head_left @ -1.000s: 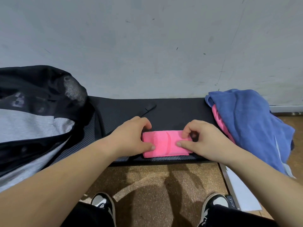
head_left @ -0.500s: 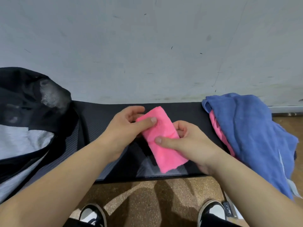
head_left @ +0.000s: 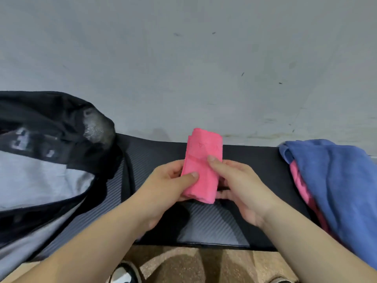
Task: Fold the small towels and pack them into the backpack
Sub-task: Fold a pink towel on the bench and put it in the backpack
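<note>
Pink towel (head_left: 202, 154) pinched by left hand (head_left: 166, 187) and right hand (head_left: 243, 185), backpack (head_left: 51, 115) open, grey inside

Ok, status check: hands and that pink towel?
Left hand, right hand both pinch folded pink towel over mat. Backpack open at left. Nothing between.

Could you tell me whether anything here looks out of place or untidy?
Nothing looks spilled or damaged. The only untidy spot is at the right end of the black mat: a blue towel lies crumpled over a second pink towel and hangs past the front edge. The left hand and right hand hold the folded pink towel neatly.
</note>
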A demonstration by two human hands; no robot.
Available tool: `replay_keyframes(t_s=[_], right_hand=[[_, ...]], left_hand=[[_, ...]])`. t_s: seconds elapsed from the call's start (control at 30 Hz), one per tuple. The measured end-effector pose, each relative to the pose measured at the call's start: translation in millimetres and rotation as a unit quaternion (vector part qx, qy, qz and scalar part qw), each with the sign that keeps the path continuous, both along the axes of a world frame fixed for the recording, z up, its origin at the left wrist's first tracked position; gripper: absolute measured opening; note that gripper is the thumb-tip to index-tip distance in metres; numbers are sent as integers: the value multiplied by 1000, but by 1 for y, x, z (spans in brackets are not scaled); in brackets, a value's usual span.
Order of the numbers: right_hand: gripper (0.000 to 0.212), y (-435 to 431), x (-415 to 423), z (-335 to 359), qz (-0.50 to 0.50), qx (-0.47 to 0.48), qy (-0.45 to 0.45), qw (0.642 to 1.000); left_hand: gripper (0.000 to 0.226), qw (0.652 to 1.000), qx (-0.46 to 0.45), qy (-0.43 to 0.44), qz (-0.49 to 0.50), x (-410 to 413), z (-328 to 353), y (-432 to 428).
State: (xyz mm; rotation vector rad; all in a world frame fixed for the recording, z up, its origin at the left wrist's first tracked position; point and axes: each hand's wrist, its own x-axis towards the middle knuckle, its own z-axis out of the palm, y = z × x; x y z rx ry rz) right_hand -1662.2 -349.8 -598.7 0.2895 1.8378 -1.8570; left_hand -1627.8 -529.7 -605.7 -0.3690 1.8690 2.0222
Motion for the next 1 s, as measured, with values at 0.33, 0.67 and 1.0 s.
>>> replay_keyframes(t_s=[0.33, 0.67, 1.0], right_hand=[[15, -30, 84, 48, 49, 165, 168, 971], [12, -141, 115, 61, 165, 248, 290, 909], [48, -287, 116, -1, 317, 351, 433, 767]], left_hand=[[14, 991, -98, -3, 88, 97, 59, -89], [18, 959, -225, 44, 164, 131, 84, -178], [17, 956, -187, 92, 206, 156, 74, -264]])
